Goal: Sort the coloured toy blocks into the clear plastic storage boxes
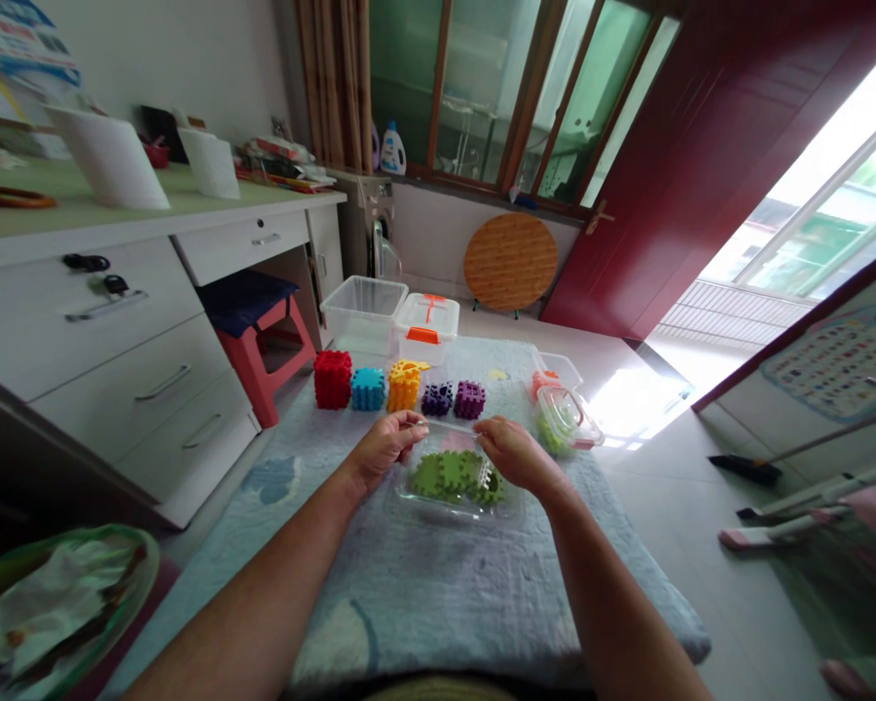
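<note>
A clear plastic box [453,508] lies on the pale blue blanket [438,584] in front of me, with several green interlocking foam pieces [453,477] inside. My left hand [383,447] grips the box's far left rim, fingers curled. My right hand [512,452] is closed on the far right rim. Beyond the box stand a red cube [333,379], a blue cube [368,388], a yellow cube [404,386] and two purple cubes [453,398] in a row.
A second clear box with green pieces and an orange latch [565,414] lies to the right. Two clear storage bins [390,321] stand behind the row. White drawers [117,370] and a red stool [267,341] are at left; a bowl [51,604] at lower left.
</note>
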A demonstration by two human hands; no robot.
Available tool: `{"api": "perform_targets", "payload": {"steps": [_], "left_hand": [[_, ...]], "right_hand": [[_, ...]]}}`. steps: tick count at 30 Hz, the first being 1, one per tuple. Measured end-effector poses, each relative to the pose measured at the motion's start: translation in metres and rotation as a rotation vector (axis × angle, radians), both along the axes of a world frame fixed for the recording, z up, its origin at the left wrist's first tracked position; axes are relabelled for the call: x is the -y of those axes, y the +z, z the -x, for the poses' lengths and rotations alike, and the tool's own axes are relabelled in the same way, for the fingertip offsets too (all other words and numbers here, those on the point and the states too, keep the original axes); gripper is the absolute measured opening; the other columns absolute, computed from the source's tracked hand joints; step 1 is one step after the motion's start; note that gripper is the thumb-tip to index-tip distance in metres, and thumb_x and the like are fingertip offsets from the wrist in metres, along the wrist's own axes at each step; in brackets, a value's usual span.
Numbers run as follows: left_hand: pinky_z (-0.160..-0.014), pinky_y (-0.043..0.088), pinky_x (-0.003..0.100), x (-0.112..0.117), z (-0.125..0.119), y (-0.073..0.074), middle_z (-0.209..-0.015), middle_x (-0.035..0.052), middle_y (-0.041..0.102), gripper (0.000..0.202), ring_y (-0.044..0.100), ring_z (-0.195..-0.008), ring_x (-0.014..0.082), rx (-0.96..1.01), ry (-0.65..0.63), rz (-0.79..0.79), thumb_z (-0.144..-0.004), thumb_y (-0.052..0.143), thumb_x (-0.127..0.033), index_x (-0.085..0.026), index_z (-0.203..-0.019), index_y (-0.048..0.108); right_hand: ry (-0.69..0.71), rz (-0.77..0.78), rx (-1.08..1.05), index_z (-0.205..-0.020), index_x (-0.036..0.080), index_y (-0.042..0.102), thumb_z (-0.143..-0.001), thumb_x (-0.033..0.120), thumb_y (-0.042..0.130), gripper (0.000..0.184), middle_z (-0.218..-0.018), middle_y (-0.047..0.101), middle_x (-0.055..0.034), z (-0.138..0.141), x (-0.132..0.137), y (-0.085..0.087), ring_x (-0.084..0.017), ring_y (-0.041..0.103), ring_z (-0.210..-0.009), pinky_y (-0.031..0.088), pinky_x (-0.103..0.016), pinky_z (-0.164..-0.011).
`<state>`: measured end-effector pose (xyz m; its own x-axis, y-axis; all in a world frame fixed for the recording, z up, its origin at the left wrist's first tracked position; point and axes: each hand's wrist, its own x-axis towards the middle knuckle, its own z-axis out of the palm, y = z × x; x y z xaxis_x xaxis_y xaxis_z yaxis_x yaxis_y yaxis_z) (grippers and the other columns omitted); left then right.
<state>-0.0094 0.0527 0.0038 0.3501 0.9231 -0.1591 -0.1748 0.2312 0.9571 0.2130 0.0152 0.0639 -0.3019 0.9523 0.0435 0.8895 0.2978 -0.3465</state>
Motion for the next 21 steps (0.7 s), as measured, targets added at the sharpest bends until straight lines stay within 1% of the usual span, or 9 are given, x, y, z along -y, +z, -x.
{"api": "perform_targets", "payload": {"steps": [3,5,8,11,14,18,21], "left_hand": [[-0.042,0.024,0.018,-0.001,0.0,-0.001,-0.056,-0.0085,0.048,0.04,0.036,-0.042,0.0044,0.005,-0.003,0.003,-0.064,0.077,-0.04,-0.015,-0.087,0.057],[-0.043,0.025,0.018,-0.001,0.0,-0.002,-0.057,-0.008,0.05,0.04,0.037,-0.042,0.0043,0.01,-0.007,0.011,-0.063,0.077,-0.04,-0.015,-0.088,0.057],[-0.042,0.025,0.018,-0.001,0.0,-0.001,-0.058,-0.0077,0.051,0.04,0.038,-0.042,0.0045,0.016,-0.005,0.016,-0.062,0.078,-0.039,-0.016,-0.088,0.057],[-0.042,0.024,0.019,0.0,0.0,0.001,-0.058,-0.0078,0.05,0.04,0.037,-0.041,0.0042,0.012,-0.001,0.013,-0.061,0.078,-0.038,-0.015,-0.087,0.058],[-0.042,0.023,0.018,0.001,-0.002,0.002,-0.057,-0.0083,0.049,0.041,0.036,-0.042,0.0042,0.008,-0.011,0.011,-0.062,0.078,-0.039,-0.015,-0.089,0.058],[-0.043,0.023,0.018,0.001,-0.003,0.001,-0.056,-0.0091,0.045,0.039,0.034,-0.043,0.0042,0.016,-0.026,-0.003,-0.067,0.076,-0.042,-0.015,-0.089,0.058],[-0.044,0.026,0.018,0.0,-0.003,-0.002,-0.056,-0.0089,0.043,0.038,0.035,-0.044,0.0049,0.026,-0.027,0.002,-0.072,0.073,-0.045,-0.015,-0.09,0.059]], "right_hand": [[0.053,0.067,-0.063,-0.09,0.018,0.069,-0.087,0.017,0.047,0.023,-0.088,0.068,-0.0055,-0.001,-0.01,0.009,-0.017,0.06,-0.084,0.042,-0.029,-0.078],[0.097,0.156,-0.124,-0.085,0.018,0.069,-0.085,0.016,0.047,0.022,-0.082,0.067,-0.0031,-0.001,-0.021,0.012,-0.015,0.058,-0.078,0.042,-0.028,-0.073],[0.102,0.379,-0.226,-0.083,0.018,0.069,-0.082,0.015,0.048,0.021,-0.071,0.063,0.0001,-0.002,-0.038,0.011,-0.011,0.053,-0.064,0.041,-0.025,-0.063],[0.075,0.585,-0.348,-0.082,0.018,0.067,-0.08,0.018,0.052,0.015,-0.063,0.057,0.0031,-0.007,-0.049,0.006,-0.009,0.047,-0.054,0.038,-0.023,-0.053],[0.091,0.683,-0.445,-0.077,0.018,0.064,-0.079,0.025,0.058,0.009,-0.058,0.053,0.0052,-0.016,-0.051,0.002,-0.007,0.043,-0.05,0.035,-0.022,-0.05],[0.088,0.755,-0.556,-0.073,0.018,0.059,-0.078,0.029,0.062,0.012,-0.053,0.048,0.0073,-0.024,-0.043,-0.002,-0.006,0.039,-0.047,0.029,-0.021,-0.046],[0.06,0.798,-0.663,-0.071,0.018,0.057,-0.076,0.028,0.064,0.013,-0.058,0.051,0.0066,-0.026,-0.036,-0.006,-0.006,0.043,-0.05,0.03,-0.02,-0.047]]}}
